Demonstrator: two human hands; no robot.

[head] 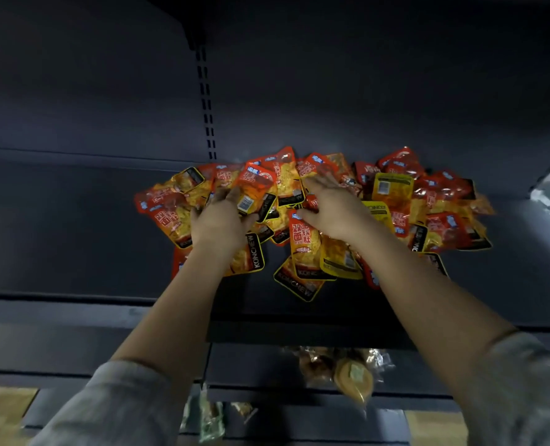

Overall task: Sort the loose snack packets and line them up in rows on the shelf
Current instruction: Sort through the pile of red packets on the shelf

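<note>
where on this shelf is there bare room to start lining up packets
Bare shelf lies left of the packet pile, and a narrower strip runs in front of it. The middle is crowded under the left hand and right hand.

1. I'm standing at a shop display: a dark metal shelf with a slotted upright in its back panel for adjustable brackets.
2. Many identical branded snack packets, barcodes showing, lie heaped on it.
3. Lower shelves hold more wrapped goods.
</note>
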